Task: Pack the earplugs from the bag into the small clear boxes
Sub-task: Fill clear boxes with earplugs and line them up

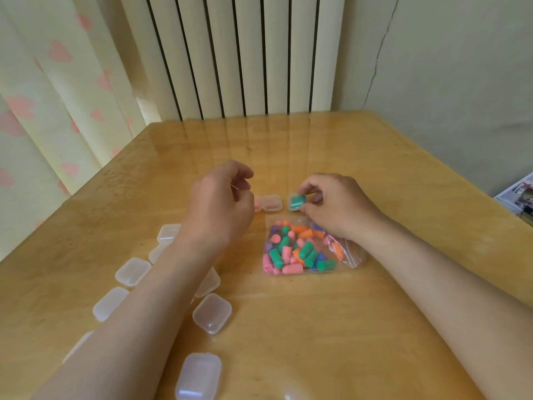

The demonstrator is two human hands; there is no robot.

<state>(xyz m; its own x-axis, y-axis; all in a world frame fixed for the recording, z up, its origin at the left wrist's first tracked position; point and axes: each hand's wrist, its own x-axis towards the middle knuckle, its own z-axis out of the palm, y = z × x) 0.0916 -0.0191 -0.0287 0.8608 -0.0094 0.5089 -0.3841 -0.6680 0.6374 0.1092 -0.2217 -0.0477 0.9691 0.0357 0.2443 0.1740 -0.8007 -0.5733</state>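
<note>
While the right hand (pixel 334 206) pinches the green-filled box (pixel 297 202) btw thumb & curled fingertips, that box sits on the counter (pixel 375 168) just beyond the far edge of the bag (pixel 305 249). The hand's heel is over the bag's far-right corner. Just left of the box, the left hand (pixel 222 200) hovers w/ fingers loosely curled, nothing visible in its grip. The bag lies flat on the counter btw the two forearms, nearer the right wrist, which overlaps its red-striped zip end.

Containers: the green-filled box holds green plugs; can't tell if its lid is fully down. Left of it, a small gap apart, the pink-filled box (pixel 271 202) is closed w/ pink plugs inside. A 2nd pinkish box (pixel 257 204) sits right against its left side, mostly hidden behind the left hand. The bag holds loose earplugs (pixel 288 255) in pink, green, orange, blue & purple, all piled together. Several empty boxes (pixel 212 313), lids down, are scattered on the near-left of the counter around & under the left forearm. One more (pixel 198 376) is at the bottom edge.
</note>
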